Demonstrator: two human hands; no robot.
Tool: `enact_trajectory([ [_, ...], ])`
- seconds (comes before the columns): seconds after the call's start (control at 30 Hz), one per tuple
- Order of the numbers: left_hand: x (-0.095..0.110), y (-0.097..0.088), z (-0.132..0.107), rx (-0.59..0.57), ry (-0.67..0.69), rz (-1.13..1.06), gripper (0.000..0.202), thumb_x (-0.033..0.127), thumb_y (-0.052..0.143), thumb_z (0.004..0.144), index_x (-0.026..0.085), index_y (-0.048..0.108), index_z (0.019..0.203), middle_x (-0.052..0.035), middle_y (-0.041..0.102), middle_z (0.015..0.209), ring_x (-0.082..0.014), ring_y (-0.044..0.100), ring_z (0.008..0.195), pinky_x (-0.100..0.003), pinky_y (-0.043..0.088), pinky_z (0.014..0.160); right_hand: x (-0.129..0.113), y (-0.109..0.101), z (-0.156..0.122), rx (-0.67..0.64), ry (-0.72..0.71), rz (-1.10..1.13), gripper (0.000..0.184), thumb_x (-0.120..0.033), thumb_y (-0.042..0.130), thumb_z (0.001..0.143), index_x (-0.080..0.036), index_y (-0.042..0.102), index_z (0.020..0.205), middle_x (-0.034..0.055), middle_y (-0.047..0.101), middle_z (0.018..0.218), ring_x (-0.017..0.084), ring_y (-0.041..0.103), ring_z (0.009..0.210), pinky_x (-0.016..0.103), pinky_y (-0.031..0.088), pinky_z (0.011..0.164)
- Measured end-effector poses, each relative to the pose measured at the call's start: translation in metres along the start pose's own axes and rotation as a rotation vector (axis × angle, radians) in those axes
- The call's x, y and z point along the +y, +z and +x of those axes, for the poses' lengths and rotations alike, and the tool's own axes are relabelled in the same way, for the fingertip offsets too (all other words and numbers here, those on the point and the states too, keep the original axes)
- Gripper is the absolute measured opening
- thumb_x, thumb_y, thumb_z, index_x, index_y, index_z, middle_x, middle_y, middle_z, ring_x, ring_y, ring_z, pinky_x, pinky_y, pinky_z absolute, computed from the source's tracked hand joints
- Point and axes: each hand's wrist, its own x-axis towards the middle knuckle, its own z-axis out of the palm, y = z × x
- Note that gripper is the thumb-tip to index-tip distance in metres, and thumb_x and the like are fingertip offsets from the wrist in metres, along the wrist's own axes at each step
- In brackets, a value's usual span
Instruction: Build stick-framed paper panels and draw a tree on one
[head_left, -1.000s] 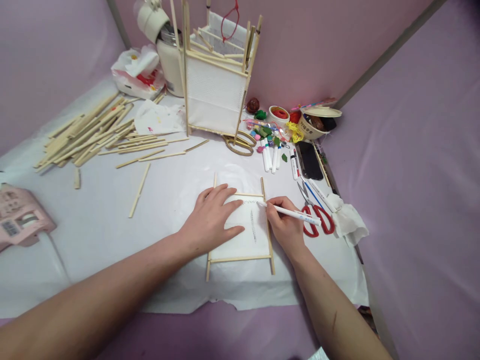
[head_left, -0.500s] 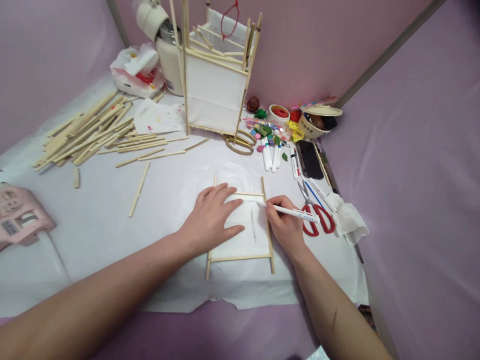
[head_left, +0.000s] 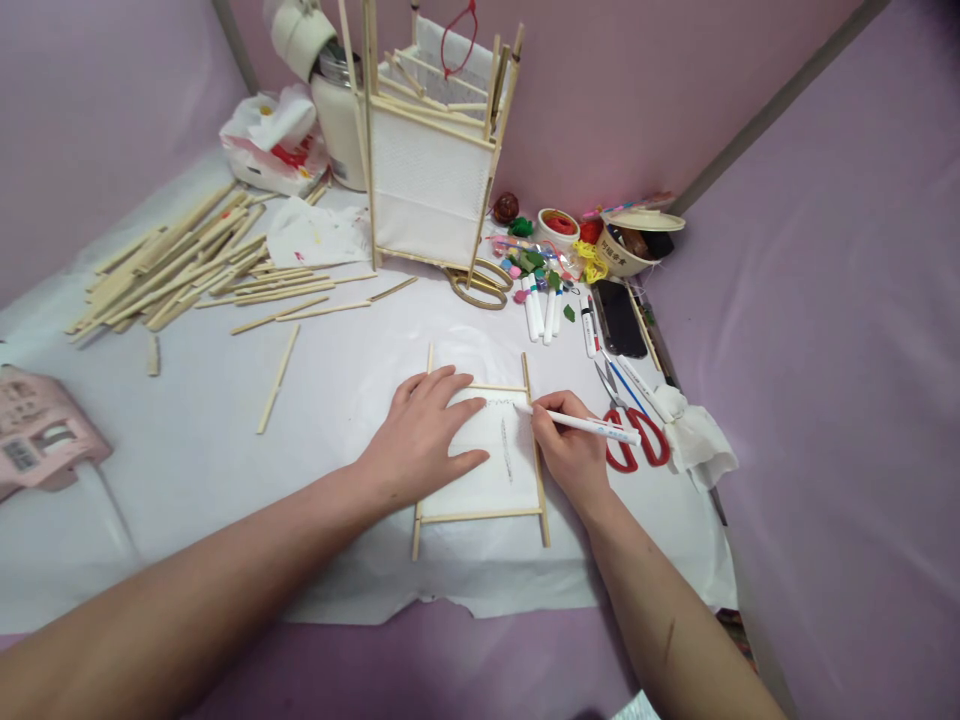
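A white panel (head_left: 472, 490) of paper or cloth, framed by thin wooden sticks (head_left: 480, 517), lies flat in front of me. My left hand (head_left: 424, 435) rests on its left side with fingers spread. Between the fingers of my right hand (head_left: 574, 450) is a slim white pen (head_left: 592, 425), its tip at the panel's upper right. Small dark writing-like marks run along the top, and a narrow column of marks runs down the middle right. Just beyond my right hand lie red-handled scissors (head_left: 637, 440).
A stick-framed lantern (head_left: 431, 185) stands at the back, gold scissors (head_left: 480, 285) at its foot. Wooden sticks (head_left: 180, 260) are heaped to the left, behind a pink device (head_left: 45, 430). Markers (head_left: 541, 310), a phone (head_left: 619, 318) and a bowl (head_left: 630, 250) sit at the back right.
The pen has shifted very slightly in my right hand, its tip staying near the panel's upper right. My left hand keeps its place.
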Motion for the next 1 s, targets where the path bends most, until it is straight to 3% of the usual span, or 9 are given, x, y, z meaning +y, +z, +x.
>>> enact_trajectory([
  [0.37, 0.0005, -0.0007, 0.0, 0.003, 0.003, -0.016, 0.051, 0.041, 0.074, 0.082, 0.021, 0.065, 0.127, -0.0156, 0.051, 0.147, -0.0371, 0.037, 0.143, -0.059, 0.028, 0.116, 0.0005, 0.0001, -0.0009, 0.002, -0.005, -0.012, 0.01, -0.026, 0.058, 0.088, -0.022, 0.062, 0.08, -0.0006, 0.065, 0.073, 0.017, 0.059, 0.068, 0.031, 0.046, 0.064],
  [0.73, 0.0006, -0.0009, 0.0002, -0.004, -0.003, -0.019, 0.051, 0.042, 0.074, 0.082, 0.021, 0.064, 0.128, -0.0155, 0.05, 0.148, -0.0374, 0.036, 0.144, -0.059, 0.028, 0.116, -0.0007, 0.0004, -0.0025, 0.032, -0.166, -0.126, 0.01, -0.023, 0.056, 0.089, -0.023, 0.06, 0.081, 0.0008, 0.064, 0.075, 0.019, 0.061, 0.073, 0.033, 0.046, 0.068],
  [1.0, 0.0001, 0.0003, -0.0004, 0.008, -0.001, -0.017, 0.049, 0.042, 0.074, 0.082, 0.022, 0.065, 0.126, -0.0141, 0.051, 0.148, -0.0366, 0.036, 0.144, -0.058, 0.028, 0.116, 0.0003, 0.0006, -0.0029, 0.062, -0.198, -0.174, 0.01, -0.024, 0.055, 0.09, -0.023, 0.06, 0.08, 0.0017, 0.065, 0.074, 0.02, 0.061, 0.073, 0.034, 0.047, 0.068],
])
